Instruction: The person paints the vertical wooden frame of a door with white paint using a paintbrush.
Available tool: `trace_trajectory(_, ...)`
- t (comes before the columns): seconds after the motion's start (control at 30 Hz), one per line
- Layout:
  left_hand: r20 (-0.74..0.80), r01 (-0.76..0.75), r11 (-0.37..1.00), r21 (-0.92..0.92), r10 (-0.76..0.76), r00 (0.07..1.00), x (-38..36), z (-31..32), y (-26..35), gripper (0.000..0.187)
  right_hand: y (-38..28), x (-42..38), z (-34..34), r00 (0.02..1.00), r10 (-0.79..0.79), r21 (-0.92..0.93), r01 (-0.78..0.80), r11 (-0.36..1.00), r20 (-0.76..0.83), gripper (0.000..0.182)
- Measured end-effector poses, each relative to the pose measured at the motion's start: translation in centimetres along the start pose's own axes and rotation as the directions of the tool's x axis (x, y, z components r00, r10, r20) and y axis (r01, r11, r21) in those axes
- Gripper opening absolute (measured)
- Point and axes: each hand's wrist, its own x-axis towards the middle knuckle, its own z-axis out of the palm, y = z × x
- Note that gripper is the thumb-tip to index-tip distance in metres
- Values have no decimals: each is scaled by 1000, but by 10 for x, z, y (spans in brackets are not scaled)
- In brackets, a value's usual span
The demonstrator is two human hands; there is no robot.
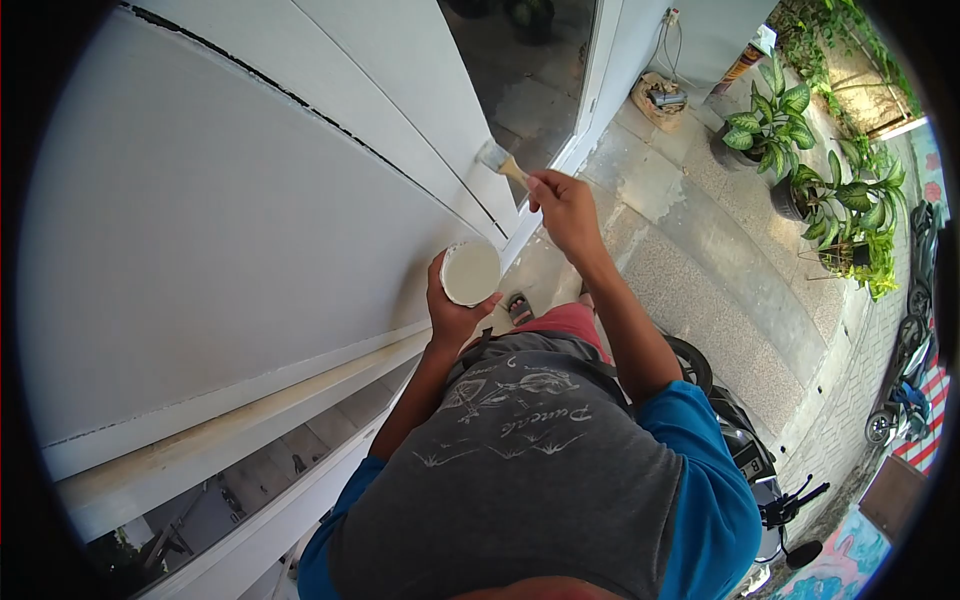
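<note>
My left hand [452, 316] is wrapped round a round tub of pale grey paint [471, 274], held in front of my waist beside the wall panel. The tub's rim is smeared with paint. In my right hand [566, 212] is a paintbrush [513, 170], gripped by its light wooden handle. Its bristles point up and left and overlap the edge of the white door frame [455, 130] next to dark glass [535, 75]. Paint whitens the bristle end.
A large grey-white panel [220, 220] with a dark gap along its top edge fills the left. Potted plants [762, 125] and a bag [660, 100] stand on the paving at right. A parked motorcycle [735, 430] is close behind my right arm. My sandalled foot [520, 308] shows below.
</note>
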Motion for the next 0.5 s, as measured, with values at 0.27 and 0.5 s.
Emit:
trace_trajectory(0.27,-25,21,1000,-5,-22,999,1,-1,3,93,-50,-9,-4,971,-236,375,202,905,44,26)
trace_trajectory(0.5,-38,-5,1000,-23,4,999,1,0,2,92,125,18,13,994,80,286,-100,953,79,26)
